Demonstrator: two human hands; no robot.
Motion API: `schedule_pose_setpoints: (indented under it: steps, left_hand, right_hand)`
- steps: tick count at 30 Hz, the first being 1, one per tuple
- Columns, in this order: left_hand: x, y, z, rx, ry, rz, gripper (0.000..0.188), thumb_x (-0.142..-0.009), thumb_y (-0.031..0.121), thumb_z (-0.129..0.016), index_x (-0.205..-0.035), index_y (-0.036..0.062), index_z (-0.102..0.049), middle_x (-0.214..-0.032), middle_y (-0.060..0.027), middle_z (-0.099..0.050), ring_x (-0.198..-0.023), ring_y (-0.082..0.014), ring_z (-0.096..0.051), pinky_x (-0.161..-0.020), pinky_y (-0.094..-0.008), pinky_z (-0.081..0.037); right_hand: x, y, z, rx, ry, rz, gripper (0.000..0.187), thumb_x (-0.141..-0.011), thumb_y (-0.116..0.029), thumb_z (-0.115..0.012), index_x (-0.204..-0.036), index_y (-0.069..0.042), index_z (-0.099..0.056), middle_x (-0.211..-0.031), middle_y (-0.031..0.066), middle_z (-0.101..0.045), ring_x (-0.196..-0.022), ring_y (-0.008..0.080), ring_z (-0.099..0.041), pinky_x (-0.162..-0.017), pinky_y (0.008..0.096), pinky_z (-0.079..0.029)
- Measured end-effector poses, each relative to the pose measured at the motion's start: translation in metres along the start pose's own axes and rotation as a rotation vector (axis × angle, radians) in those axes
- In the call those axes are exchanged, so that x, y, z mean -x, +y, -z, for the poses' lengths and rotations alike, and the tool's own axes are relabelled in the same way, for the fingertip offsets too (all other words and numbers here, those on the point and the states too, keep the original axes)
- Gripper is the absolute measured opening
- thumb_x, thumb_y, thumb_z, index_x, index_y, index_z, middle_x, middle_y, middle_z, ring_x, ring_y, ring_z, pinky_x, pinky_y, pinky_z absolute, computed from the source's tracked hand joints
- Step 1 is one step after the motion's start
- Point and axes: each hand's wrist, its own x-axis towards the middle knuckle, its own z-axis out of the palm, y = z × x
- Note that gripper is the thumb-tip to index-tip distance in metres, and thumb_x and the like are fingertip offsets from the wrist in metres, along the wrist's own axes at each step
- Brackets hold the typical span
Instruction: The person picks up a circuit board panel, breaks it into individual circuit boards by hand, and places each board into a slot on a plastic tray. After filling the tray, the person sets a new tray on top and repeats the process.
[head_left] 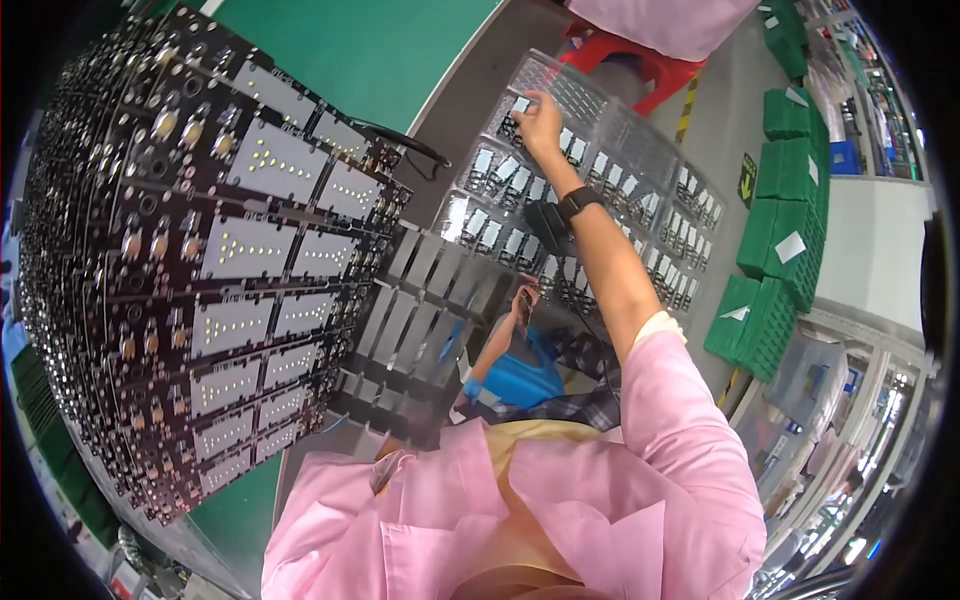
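Note:
My right hand (541, 126), a dark watch on its wrist, reaches to the far left part of a clear plastic tray (610, 130). Its fingers are closed at a small circuit board (521, 104) with a pale face. Rows of similar boards (515, 185) stand in the tray's compartments. Nearer my body, my left hand (526, 291) is raised beside the tray's near edge, its fingers bent around a small dark piece, seemingly a board. Part of my left forearm is hidden. A slotted metal rack (425, 265) stands left of that hand.
Tall stacked panels of black circuit boards (250, 245) fill the left side, over a green work surface (350, 60). Green crates (785, 235) line the right. A red stool (650, 75) with pink cloth stands beyond the tray; a blue seat (525, 375) is near me.

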Motion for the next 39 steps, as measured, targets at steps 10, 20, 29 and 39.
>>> schedule_pose_setpoints:
  steps: [10,20,29,39]
  left_hand:
    - [-0.009,-0.008,-0.002,-0.312,0.047,-0.404,0.025,-0.087,0.029,-0.035,-0.090,0.0055,-0.045,-0.062,-0.0026,-0.046,-0.051,-0.0122,-0.044,-0.044,-0.0253,-0.035]
    - [0.038,-0.004,-0.055,-1.515,0.043,-0.701,0.017,-0.084,0.018,-0.035,-0.092,0.0035,-0.041,-0.076,-0.0211,-0.053,-0.069,-0.0389,-0.052,-0.059,-0.0457,-0.040]
    - [0.071,-0.057,-0.098,-1.619,0.142,-0.817,0.028,-0.084,0.026,-0.038,-0.079,0.0002,-0.048,-0.057,-0.0182,-0.053,-0.059,-0.0372,-0.053,-0.056,-0.0440,-0.043]
    - [0.063,-0.081,-0.105,-1.333,0.043,-0.877,0.046,-0.085,0.035,-0.034,-0.062,-0.0015,-0.050,-0.053,-0.0196,-0.051,-0.047,-0.0391,-0.047,-0.050,-0.0446,-0.038]
  right_hand:
    - [0.040,-0.038,0.038,0.471,0.342,0.553,0.037,-0.064,-0.021,-0.066,-0.096,-0.006,-0.053,-0.099,0.0192,-0.045,-0.096,0.0328,-0.039,-0.081,0.0425,-0.030]
    - [0.284,0.005,0.130,-0.471,0.031,-0.292,0.036,-0.084,-0.030,-0.040,-0.073,0.002,-0.050,-0.065,0.0222,-0.052,-0.060,0.0361,-0.050,-0.057,0.0404,-0.039]
    - [0.342,0.022,0.163,-0.173,0.537,-0.378,0.039,-0.086,-0.031,-0.035,-0.072,0.003,-0.050,-0.070,0.0223,-0.052,-0.064,0.0358,-0.049,-0.058,0.0415,-0.036]
    - [0.349,0.038,0.193,-0.300,0.462,-0.240,0.046,-0.086,-0.036,-0.032,-0.060,-0.001,-0.045,-0.049,0.0143,-0.045,-0.046,0.0285,-0.044,-0.046,0.0390,-0.035]
